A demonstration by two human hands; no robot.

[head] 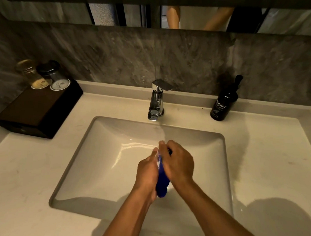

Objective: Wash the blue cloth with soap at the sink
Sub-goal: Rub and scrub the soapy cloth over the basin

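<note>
The blue cloth (161, 182) is bunched between my two hands over the white sink basin (92, 157), with white foam on its upper part. My left hand (147, 174) grips it from the left. My right hand (178, 163) grips it from the right, fingers curled over the top. A fold of cloth hangs down below my palms. The chrome tap (157, 99) stands behind the basin; whether water runs from it I cannot tell. A black hand wash pump bottle (224, 103) stands on the counter at the right of the tap.
A dark wooden box (37, 113) sits at the back left of the white counter (272, 165), holding two small jars (46, 76). A grey stone wall and a mirror edge rise behind. Wet marks darken the counter right of the basin.
</note>
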